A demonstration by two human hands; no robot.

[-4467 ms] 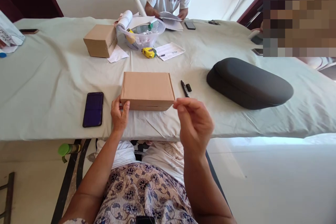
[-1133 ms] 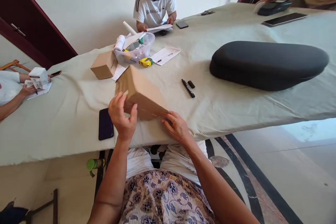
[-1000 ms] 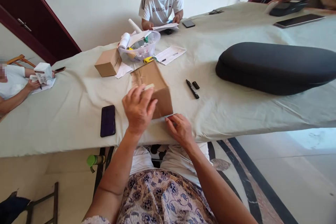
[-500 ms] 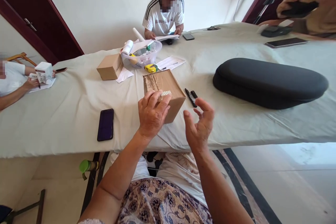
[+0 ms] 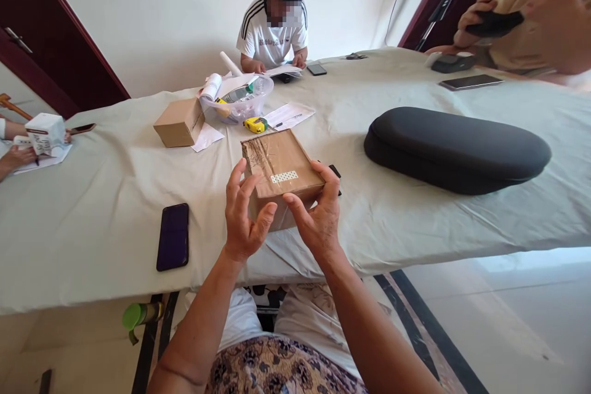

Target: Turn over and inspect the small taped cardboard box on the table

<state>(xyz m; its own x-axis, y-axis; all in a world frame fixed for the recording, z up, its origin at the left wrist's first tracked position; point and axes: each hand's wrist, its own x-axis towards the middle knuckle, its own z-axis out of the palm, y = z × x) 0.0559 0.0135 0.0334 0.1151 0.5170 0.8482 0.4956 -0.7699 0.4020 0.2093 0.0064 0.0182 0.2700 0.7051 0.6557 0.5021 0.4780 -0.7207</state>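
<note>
A taped cardboard box [image 5: 295, 160] stands on the cloth-covered table before me, with a small patterned white strip [image 5: 284, 177] on its top. My left hand [image 5: 244, 215] is at the box's near left side, thumb and fingers spread apart; whether its fingertips touch the cardboard I cannot tell. My right hand [image 5: 321, 212] holds the near right corner, thumb at the front edge and fingers along the right side. Behind that hand a black marker [image 5: 335, 172] shows only in part.
A long black case [image 5: 457, 151] lies to the right, a phone [image 5: 173, 237] to the left. Farther back are a yellow tape measure [image 5: 255, 125], a second carton [image 5: 178, 123] and a filled plastic basket [image 5: 237, 112]. Other people sit around the table [image 5: 92, 221].
My left hand has come off the box top to its left side, uncovering the patterned strip. My right hand has moved left onto the box's right corner. The view has shifted somewhat.
</note>
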